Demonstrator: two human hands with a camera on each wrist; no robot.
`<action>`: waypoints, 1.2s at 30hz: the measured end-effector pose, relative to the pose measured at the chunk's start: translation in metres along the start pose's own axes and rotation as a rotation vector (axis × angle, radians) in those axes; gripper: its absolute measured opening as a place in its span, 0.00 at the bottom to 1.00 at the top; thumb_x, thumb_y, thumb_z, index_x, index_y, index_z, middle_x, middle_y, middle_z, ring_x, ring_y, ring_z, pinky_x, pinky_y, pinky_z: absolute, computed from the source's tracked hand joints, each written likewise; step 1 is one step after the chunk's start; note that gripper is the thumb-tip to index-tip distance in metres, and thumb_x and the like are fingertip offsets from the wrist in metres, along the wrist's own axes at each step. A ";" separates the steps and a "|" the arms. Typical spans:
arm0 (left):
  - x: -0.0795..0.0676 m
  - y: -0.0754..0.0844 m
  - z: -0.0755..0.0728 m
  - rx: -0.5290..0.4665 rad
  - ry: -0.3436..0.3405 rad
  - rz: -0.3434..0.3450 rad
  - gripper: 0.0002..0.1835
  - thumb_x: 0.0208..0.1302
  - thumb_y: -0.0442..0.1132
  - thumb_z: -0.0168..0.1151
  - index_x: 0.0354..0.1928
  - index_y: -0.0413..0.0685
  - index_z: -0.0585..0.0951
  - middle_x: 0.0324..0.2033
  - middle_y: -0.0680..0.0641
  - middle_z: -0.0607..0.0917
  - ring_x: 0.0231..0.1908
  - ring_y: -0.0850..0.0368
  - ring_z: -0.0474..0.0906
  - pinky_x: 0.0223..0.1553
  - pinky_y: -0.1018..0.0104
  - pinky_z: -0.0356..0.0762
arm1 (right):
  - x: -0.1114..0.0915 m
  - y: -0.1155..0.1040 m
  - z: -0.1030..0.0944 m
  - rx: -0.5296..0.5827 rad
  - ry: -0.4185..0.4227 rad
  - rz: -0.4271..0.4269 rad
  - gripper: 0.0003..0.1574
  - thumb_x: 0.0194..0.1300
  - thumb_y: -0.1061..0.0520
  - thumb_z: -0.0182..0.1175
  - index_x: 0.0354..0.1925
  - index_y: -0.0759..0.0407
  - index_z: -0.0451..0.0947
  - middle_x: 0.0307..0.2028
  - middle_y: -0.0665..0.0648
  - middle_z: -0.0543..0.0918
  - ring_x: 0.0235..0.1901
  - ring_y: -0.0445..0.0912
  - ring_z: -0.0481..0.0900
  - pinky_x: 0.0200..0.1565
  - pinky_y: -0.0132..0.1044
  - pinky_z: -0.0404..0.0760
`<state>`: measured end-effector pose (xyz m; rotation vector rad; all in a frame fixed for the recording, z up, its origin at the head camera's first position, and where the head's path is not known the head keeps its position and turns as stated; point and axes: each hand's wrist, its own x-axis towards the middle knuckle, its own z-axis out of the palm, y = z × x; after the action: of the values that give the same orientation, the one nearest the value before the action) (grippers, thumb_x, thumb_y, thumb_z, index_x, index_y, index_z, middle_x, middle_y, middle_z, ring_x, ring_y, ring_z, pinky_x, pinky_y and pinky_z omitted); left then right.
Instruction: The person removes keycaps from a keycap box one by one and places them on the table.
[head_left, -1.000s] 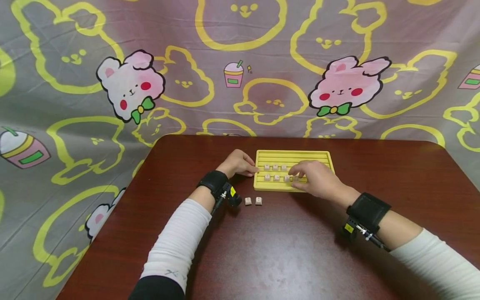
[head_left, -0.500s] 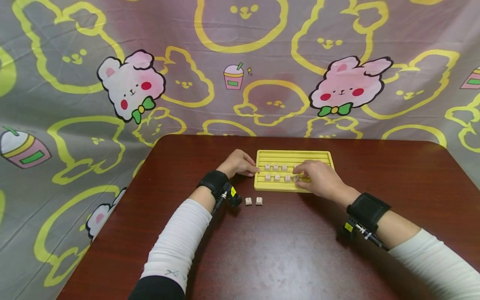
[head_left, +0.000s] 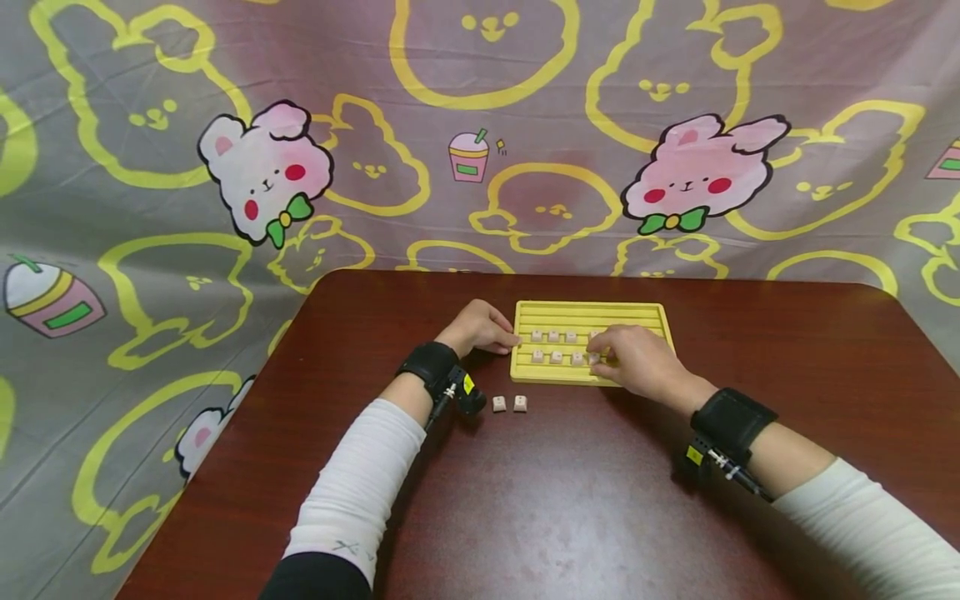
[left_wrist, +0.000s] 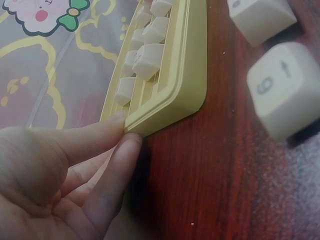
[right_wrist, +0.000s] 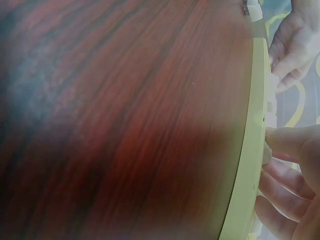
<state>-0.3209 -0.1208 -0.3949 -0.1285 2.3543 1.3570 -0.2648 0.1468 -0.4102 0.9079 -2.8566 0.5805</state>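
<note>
A yellow ridged tray (head_left: 581, 317) lies on the table, holding two rows of white keycaps. My left hand (head_left: 483, 327) pinches the tray's left edge between thumb and forefinger; the left wrist view shows the fingertips right at its rim. With thumb and fingers, my right hand (head_left: 637, 360) pinches a keycap (right_wrist: 267, 153) in the front row, right of three others. Behind it, the back row's fourth keycap is partly covered by the right hand. Two loose keycaps lie in front of the tray, the nearer in the left wrist view being a keycap (left_wrist: 285, 90) marked with a digit and an arrow.
The dark red-brown wooden table (head_left: 495, 500) extends around the tray. A patterned cloth (head_left: 465, 217) with cartoon animals hangs behind the table and along its left side. Each wrist wears a black strap with a small camera.
My right hand has shifted slightly right along the front row, uncovering the third keycap there and a bit of the back row's fourth. The left hand keeps its hold on the tray.
</note>
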 end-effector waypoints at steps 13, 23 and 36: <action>0.000 0.000 0.000 -0.015 0.003 -0.002 0.14 0.56 0.30 0.73 0.43 0.30 0.84 0.32 0.43 0.83 0.22 0.60 0.82 0.35 0.66 0.90 | 0.001 0.001 0.002 0.025 -0.017 0.035 0.09 0.63 0.57 0.69 0.43 0.54 0.87 0.41 0.54 0.88 0.37 0.45 0.85 0.38 0.42 0.87; -0.002 0.000 0.001 -0.005 0.004 -0.008 0.14 0.56 0.30 0.73 0.43 0.31 0.84 0.33 0.43 0.82 0.23 0.59 0.83 0.38 0.64 0.90 | -0.001 0.004 0.005 0.052 0.006 0.023 0.09 0.62 0.59 0.69 0.43 0.56 0.86 0.41 0.55 0.88 0.37 0.46 0.86 0.38 0.42 0.87; -0.002 0.001 0.001 0.009 0.008 0.003 0.13 0.56 0.30 0.73 0.43 0.31 0.84 0.35 0.43 0.82 0.22 0.61 0.82 0.37 0.65 0.90 | -0.001 0.005 0.001 0.075 0.050 -0.005 0.08 0.62 0.62 0.67 0.42 0.59 0.86 0.39 0.57 0.89 0.37 0.47 0.86 0.40 0.44 0.88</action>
<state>-0.3186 -0.1196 -0.3942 -0.1286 2.3679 1.3502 -0.2667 0.1508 -0.4127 0.8975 -2.8046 0.7043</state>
